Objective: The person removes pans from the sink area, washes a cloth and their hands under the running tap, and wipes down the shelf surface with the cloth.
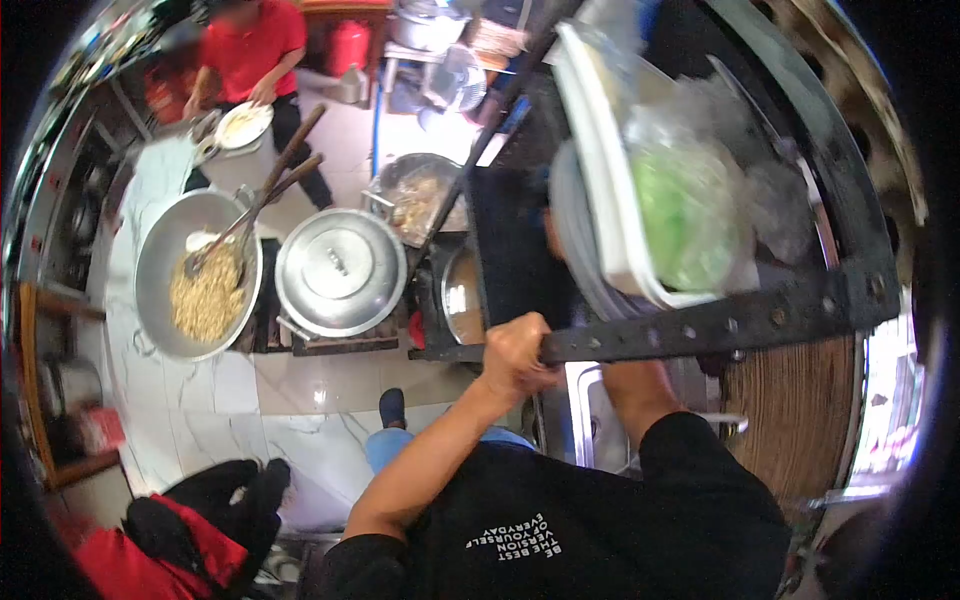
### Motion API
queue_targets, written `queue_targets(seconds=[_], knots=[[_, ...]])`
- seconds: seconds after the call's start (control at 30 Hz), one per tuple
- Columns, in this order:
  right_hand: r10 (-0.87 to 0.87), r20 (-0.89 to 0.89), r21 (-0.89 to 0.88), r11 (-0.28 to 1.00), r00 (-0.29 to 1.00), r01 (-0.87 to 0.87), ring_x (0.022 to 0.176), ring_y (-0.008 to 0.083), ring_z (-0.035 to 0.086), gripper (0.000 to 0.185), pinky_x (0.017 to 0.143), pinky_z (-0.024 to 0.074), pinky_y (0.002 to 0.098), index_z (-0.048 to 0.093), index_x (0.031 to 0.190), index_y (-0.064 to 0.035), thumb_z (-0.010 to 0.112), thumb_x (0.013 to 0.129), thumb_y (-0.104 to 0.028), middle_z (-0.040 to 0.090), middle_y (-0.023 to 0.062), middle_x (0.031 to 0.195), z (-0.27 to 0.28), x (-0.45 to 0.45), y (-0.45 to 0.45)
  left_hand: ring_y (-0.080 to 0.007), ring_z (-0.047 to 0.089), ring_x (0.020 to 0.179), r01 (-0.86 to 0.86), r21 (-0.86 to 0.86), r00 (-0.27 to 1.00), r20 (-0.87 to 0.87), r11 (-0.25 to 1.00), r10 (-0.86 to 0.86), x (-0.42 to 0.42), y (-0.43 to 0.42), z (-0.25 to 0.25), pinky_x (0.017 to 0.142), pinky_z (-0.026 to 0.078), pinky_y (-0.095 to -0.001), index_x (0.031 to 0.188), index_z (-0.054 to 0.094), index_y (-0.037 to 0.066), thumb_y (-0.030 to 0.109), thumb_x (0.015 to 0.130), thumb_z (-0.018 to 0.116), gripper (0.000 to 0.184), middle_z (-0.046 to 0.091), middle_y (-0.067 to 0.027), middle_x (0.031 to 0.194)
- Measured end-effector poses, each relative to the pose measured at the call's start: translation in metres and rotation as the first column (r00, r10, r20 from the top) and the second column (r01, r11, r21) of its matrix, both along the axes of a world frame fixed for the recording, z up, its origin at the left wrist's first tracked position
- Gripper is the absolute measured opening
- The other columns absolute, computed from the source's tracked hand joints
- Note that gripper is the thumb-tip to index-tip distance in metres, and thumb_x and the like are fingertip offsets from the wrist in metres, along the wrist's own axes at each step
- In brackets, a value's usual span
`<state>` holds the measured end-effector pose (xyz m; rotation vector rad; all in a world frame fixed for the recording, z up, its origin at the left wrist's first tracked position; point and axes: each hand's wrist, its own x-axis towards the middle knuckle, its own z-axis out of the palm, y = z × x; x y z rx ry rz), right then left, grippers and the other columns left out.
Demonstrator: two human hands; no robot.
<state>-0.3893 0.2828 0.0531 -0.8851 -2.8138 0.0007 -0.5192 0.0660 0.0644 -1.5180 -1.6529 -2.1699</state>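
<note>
My left hand (pixel 518 355) is wrapped around the end of a black metal rack bar (pixel 700 335) with bolt holes. My right forearm (pixel 640 390) passes under that bar, and the right hand is hidden behind the rack. On the rack above stand a white plastic tub (pixel 600 160) and a grey round basin (pixel 570 230). A clear plastic bag (pixel 690 210) with something green inside lies in the tub. A small brownish patch shows at the basin's left side; I cannot tell whether it is fingers.
A lidded aluminium pot (pixel 340 270) and a large wok (pixel 150 260) of food with long-handled tools stand to the left. A person in red (pixel 255 50) holds a plate (pixel 245 125) at the back. Another person (pixel 170 540) is at the lower left. A sink (pixel 600 430) lies below the rack.
</note>
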Motion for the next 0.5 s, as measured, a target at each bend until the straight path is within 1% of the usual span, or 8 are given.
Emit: queue_targets(seconds=[0.2, 0.23, 0.33, 0.37, 0.4, 0.43, 0.47, 0.5], knots=[[0.125, 0.024, -0.389, 0.915, 0.992, -0.106, 0.148, 0.0396, 0.025, 0.057, 0.122, 0.0156, 0.0492, 0.041, 0.151, -0.0107, 0.050, 0.100, -0.037, 0.031, 0.0194, 0.159, 0.007, -0.017, -0.101, -0.0284, 0.066, 0.058, 0.053, -0.028, 0.996, 0.069, 0.998, -0.051, 0.001, -0.003, 0.006, 0.053, 0.051, -0.0358, 0.085, 0.053, 0.003, 0.010, 0.061, 0.083, 0.040, 0.062, -0.0131, 0.067], [0.118, -0.006, -0.375, 0.920, 0.993, -0.112, 0.148, 0.0397, 0.025, 0.057, 0.122, 0.0157, 0.0493, 0.041, 0.150, -0.0107, 0.050, 0.100, -0.037, 0.032, 0.0195, 0.159, 0.009, 0.003, -0.104, -0.0281, 0.069, 0.059, 0.061, -0.192, 0.994, 0.100, 0.979, -0.042, 0.002, -0.009, 0.008, 0.054, 0.051, -0.0345, 0.084, 0.053, 0.003, 0.008, 0.063, 0.081, 0.035, 0.064, -0.0132, 0.065], [0.022, -0.166, 0.053, 0.999, 0.986, -0.014, 0.116, 0.0423, 0.057, 0.045, 0.107, 0.0389, 0.0527, 0.064, 0.119, -0.0033, 0.061, 0.090, -0.037, 0.062, 0.0227, 0.125, -0.008, 0.096, -0.064, -0.0259, 0.067, 0.056, 0.004, -0.119, 0.998, 0.064, 0.993, 0.003, 0.004, -0.006, 0.012, 0.054, 0.052, -0.0341, 0.081, 0.052, 0.003, 0.006, 0.066, 0.078, 0.030, 0.063, -0.0124, 0.063], [-0.178, -0.213, -0.067, 0.984, 0.961, 0.168, 0.129, 0.0437, 0.049, 0.051, 0.114, 0.0321, 0.0533, 0.062, 0.128, -0.0052, 0.060, 0.091, -0.040, 0.056, 0.0225, 0.137, -0.018, 0.132, -0.038, -0.0280, 0.067, 0.057, -0.006, -0.136, 0.997, 0.074, 0.991, 0.016, 0.004, -0.006, 0.010, 0.054, 0.052, -0.0353, 0.080, 0.052, 0.003, 0.007, 0.065, 0.078, 0.030, 0.062, -0.0128, 0.063], [-0.430, -0.051, -0.045, 0.903, 0.901, 0.428, 0.141, 0.0407, 0.038, 0.053, 0.117, 0.0267, 0.0537, 0.059, 0.134, -0.0063, 0.057, 0.094, -0.040, 0.048, 0.0235, 0.147, -0.032, 0.165, -0.001, -0.0300, 0.067, 0.057, -0.013, -0.153, 0.996, 0.081, 0.988, 0.026, 0.004, -0.006, 0.009, 0.054, 0.052, -0.0366, 0.080, 0.052, 0.004, 0.007, 0.064, 0.078, 0.030, 0.062, -0.0132, 0.063], [-0.546, -0.115, 0.036, 0.833, 0.830, 0.552, 0.148, 0.0386, 0.027, 0.057, 0.118, 0.0215, 0.0595, 0.049, 0.144, -0.0058, 0.053, 0.097, -0.037, 0.036, 0.0247, 0.155, -0.031, 0.183, 0.012, -0.0321, 0.067, 0.058, -0.014, -0.172, 0.996, 0.087, 0.985, 0.030, 0.005, -0.006, 0.010, 0.055, 0.052, -0.0379, 0.079, 0.053, 0.004, 0.008, 0.063, 0.078, 0.030, 0.061, -0.0136, 0.063], [-0.697, -0.146, -0.064, 0.715, 0.702, 0.696, 0.149, 0.0433, 0.022, 0.062, 0.116, 0.0184, 0.0664, 0.035, 0.153, -0.0069, 0.049, 0.099, -0.035, 0.027, 0.0250, 0.160, -0.013, 0.181, 0.009, -0.0326, 0.068, 0.059, -0.016, -0.205, 0.997, 0.066, 0.979, 0.030, 0.004, -0.009, 0.015, 0.056, 0.053, -0.0375, 0.081, 0.054, 0.003, 0.008, 0.065, 0.077, 0.028, 0.063, -0.0131, 0.064], [-0.662, -0.264, 0.017, 0.724, 0.702, 0.689, 0.149, 0.0456, 0.020, 0.063, 0.116, 0.0176, 0.0671, 0.033, 0.154, -0.0070, 0.048, 0.099, -0.035, 0.025, 0.0247, 0.161, -0.035, 0.181, 0.022, -0.0288, 0.068, 0.058, 0.001, -0.150, 0.991, 0.133, 0.989, 0.019, 0.006, -0.005, 0.014, 0.056, 0.052, -0.0357, 0.082, 0.055, 0.002, 0.005, 0.066, 0.075, 0.026, 0.063, -0.0129, 0.064]])
